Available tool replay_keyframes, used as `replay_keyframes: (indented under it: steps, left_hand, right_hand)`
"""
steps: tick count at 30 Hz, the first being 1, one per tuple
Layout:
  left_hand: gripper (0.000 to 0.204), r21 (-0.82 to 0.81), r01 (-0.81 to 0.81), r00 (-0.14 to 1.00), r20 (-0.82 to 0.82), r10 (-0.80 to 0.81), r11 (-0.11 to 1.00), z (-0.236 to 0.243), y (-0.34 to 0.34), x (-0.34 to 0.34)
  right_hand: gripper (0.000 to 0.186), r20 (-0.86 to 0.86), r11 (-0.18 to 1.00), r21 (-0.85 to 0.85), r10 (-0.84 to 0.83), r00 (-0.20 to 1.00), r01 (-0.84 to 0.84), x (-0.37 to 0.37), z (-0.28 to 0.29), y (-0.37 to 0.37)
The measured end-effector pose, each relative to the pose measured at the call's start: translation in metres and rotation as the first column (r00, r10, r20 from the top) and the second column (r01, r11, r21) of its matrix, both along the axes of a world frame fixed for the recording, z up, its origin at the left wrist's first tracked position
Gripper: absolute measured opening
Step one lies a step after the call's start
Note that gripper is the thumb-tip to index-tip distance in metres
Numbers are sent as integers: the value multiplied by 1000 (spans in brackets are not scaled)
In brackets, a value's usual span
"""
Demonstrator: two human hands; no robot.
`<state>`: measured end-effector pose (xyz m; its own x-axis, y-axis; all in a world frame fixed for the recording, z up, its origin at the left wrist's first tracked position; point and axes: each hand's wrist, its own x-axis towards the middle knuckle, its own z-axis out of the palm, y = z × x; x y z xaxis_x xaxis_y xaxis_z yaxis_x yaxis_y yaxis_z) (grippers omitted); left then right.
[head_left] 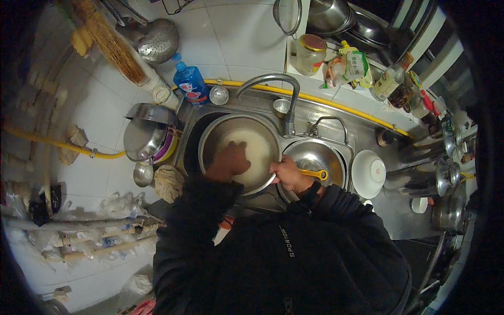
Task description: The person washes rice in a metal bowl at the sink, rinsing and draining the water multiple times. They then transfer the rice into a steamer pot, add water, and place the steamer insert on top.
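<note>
A round metal pot [273, 131] stands in the left sink basin, holding cloudy whitish water with what looks like pale grains at the bottom. My left hand [230, 161] reaches into it, its fingers dipped in the liquid and hidden from sight. At the pot's right edge, my right hand [290, 174] is closed on the rim, thumb on top. Just right of that hand, a steel bowl [315, 153] sits in the right basin, with a yellow utensil handle [316, 174] across it.
A curved faucet [294, 94] arches behind the pot, beside a smaller tap [331, 119]. A blue detergent bottle [190, 84] stands at the back left. Stacked metal pans [147, 134] and a crumpled cloth [168, 182] lie left; a white bowl [368, 174] stands right.
</note>
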<state>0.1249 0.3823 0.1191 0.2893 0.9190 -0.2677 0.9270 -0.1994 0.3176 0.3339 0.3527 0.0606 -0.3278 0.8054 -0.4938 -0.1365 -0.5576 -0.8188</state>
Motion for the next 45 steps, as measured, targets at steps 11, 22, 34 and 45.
replay_keyframes:
  steps: [11,22,34,45]
  left_hand:
    - [46,38,499,867,-27,-498,866,-24,-15,-24]
    - [44,58,189,973,-144,-179,980,20,-2,18]
    - [39,241,383,923,-143,-358,892,10,-14,-1]
    - [42,296,314,948,-151,-280,902,14,-12,-24]
  right_hand:
    - [36,-70,995,-26,-102,992,101,8,1,8]
    - [43,-74,996,-84,0,997,-6,0,2,5]
    - [43,-105,995,-62,-87,991,81,6,34,6]
    - [42,-7,994,-54,-96,995,95,13,43,8]
